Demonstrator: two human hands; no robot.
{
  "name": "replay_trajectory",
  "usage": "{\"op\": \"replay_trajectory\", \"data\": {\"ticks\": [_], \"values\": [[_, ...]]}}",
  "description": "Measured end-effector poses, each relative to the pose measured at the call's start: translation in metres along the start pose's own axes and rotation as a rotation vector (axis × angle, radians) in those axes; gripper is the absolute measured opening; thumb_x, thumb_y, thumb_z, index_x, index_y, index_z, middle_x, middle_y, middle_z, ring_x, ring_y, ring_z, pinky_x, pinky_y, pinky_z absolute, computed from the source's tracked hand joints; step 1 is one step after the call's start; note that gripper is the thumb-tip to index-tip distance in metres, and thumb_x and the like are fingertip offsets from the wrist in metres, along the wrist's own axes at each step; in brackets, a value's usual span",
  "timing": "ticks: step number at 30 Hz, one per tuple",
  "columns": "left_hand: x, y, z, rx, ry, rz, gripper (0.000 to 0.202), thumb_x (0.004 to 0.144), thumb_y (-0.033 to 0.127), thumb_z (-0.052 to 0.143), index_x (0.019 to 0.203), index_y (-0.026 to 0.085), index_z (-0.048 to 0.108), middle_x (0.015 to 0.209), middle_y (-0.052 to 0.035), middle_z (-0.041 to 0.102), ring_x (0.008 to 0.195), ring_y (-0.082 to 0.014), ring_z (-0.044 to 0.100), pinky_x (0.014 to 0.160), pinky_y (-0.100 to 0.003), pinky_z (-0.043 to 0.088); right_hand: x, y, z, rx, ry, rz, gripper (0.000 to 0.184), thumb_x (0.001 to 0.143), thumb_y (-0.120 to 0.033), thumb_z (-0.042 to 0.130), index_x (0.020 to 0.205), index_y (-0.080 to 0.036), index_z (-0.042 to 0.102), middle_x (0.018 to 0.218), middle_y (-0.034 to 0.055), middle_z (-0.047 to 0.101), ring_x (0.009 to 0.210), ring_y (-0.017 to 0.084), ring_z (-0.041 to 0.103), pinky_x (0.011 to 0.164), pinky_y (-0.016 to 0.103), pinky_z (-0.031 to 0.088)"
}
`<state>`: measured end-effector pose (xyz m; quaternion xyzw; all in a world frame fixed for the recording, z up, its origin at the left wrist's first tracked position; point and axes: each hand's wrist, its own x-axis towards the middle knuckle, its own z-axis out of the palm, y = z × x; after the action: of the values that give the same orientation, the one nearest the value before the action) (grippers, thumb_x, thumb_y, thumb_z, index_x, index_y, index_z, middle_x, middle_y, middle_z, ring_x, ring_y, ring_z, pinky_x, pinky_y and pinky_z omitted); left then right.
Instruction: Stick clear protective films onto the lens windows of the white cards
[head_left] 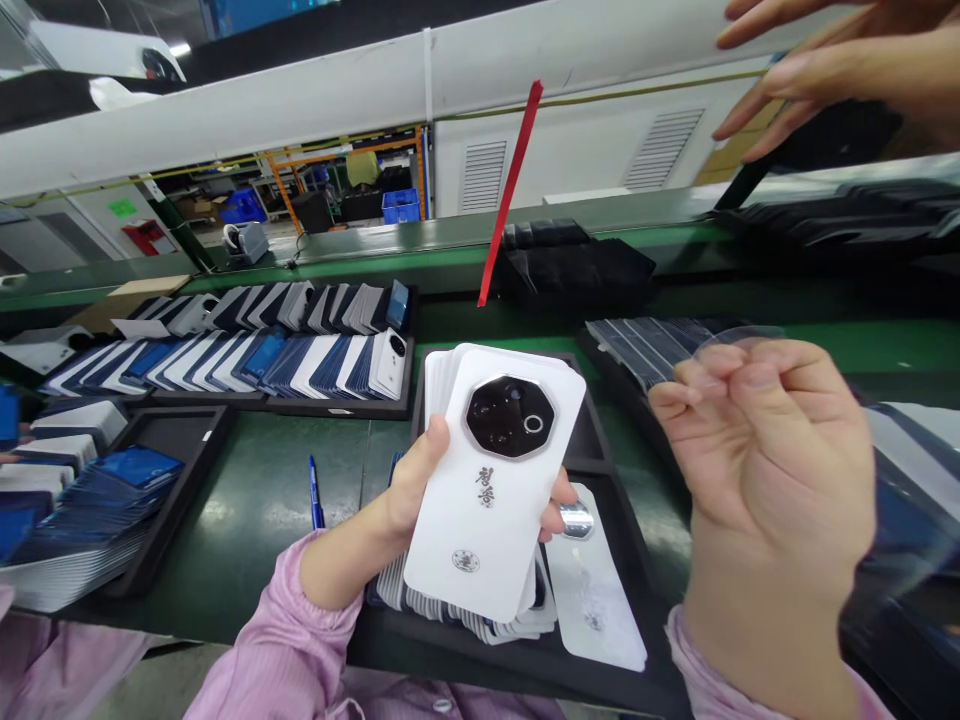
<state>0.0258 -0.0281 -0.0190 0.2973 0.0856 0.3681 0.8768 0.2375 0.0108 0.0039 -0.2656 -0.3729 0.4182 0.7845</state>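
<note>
Basically, white panels (517,510) sit stacked in the left grip (417,475), held by their long edges; right grip (780,440), off to its right, pinches what looks like clear film (750,333). Best handle edges only, avoiding the camera window (510,415). Black tray (628,520) below left grip.

Fairly bright, even indoor light covers the green worktop (255,490), which throws back soft, pale glare. A small lamp (178,48) glows at upper left. The white panel (495,540) is well lit and sharp enough to show its printing. Wide-angle stretching tilts the edges, and the lower right is dim and smeared, probably by movement.
</note>
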Motion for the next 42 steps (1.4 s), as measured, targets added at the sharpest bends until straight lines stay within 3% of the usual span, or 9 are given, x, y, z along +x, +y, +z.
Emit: {"op": "replay_trajectory", "data": {"ticks": [12,16,20,26,30,36,42], "values": [[0.000,-0.001,0.000,-0.018,0.011,-0.005,0.093,0.064,0.073,0.077,0.131,0.012,0.059,0.099,-0.0127,0.071,0.079,-0.0206,0.067,0.077,-0.030,0.051,0.001,0.000,-0.002,-0.010,-0.012,0.011,0.038,0.058,-0.025,0.096,0.071,-0.018,0.061,0.071,-0.0025,0.057,0.061,0.008,0.052,0.055,0.020,0.053],[0.000,-0.001,-0.004,-0.008,0.004,-0.022,0.087,0.063,0.074,0.078,0.120,0.010,0.066,0.102,-0.0148,0.071,0.082,-0.0218,0.068,0.078,-0.030,0.051,-0.001,-0.001,0.000,-0.026,-0.033,0.017,0.037,0.060,-0.026,0.095,0.072,-0.019,0.060,0.070,-0.0033,0.057,0.061,0.008,0.052,0.056,0.020,0.052],[0.003,-0.001,-0.010,0.071,0.064,-0.033,0.081,0.065,0.073,0.077,0.112,0.008,0.069,0.102,-0.0152,0.072,0.082,-0.0215,0.068,0.077,-0.029,0.053,-0.008,-0.003,0.000,-0.085,-0.172,-0.027,0.032,0.069,-0.021,0.090,0.081,-0.021,0.061,0.066,-0.0029,0.060,0.057,0.010,0.055,0.055,0.022,0.051],[0.012,-0.001,-0.017,0.178,0.185,-0.139,0.071,0.080,0.068,0.066,0.115,0.007,0.068,0.098,-0.0164,0.075,0.078,-0.0210,0.071,0.073,-0.028,0.054,-0.018,0.003,-0.004,-0.364,-0.446,-0.147,0.030,0.079,-0.012,0.080,0.097,-0.023,0.059,0.073,-0.0016,0.069,0.067,0.014,0.067,0.060,0.024,0.055],[0.015,-0.001,-0.019,0.249,0.208,-0.198,0.069,0.085,0.067,0.062,0.113,0.004,0.069,0.099,-0.0184,0.076,0.076,-0.0211,0.072,0.069,-0.028,0.055,-0.014,0.005,-0.007,-0.476,-0.503,-0.143,0.030,0.081,-0.015,0.079,0.101,-0.024,0.057,0.076,-0.0022,0.071,0.068,0.014,0.068,0.062,0.025,0.056],[0.015,-0.002,-0.020,0.204,0.182,-0.202,0.069,0.077,0.068,0.071,0.109,0.006,0.071,0.096,-0.0156,0.076,0.076,-0.0207,0.072,0.066,-0.025,0.055,-0.009,0.002,-0.010,-0.519,-0.564,-0.128,0.032,0.083,-0.022,0.079,0.105,-0.025,0.057,0.076,-0.0023,0.070,0.069,0.016,0.069,0.065,0.028,0.058],[0.015,-0.002,-0.023,0.216,0.202,-0.250,0.066,0.087,0.065,0.060,0.112,0.005,0.070,0.095,-0.0161,0.076,0.076,-0.0211,0.072,0.065,-0.026,0.055,-0.008,0.002,-0.013,-0.569,-0.584,-0.102,0.031,0.084,-0.026,0.078,0.106,-0.027,0.057,0.075,-0.0033,0.070,0.070,0.017,0.070,0.067,0.030,0.059]]}}
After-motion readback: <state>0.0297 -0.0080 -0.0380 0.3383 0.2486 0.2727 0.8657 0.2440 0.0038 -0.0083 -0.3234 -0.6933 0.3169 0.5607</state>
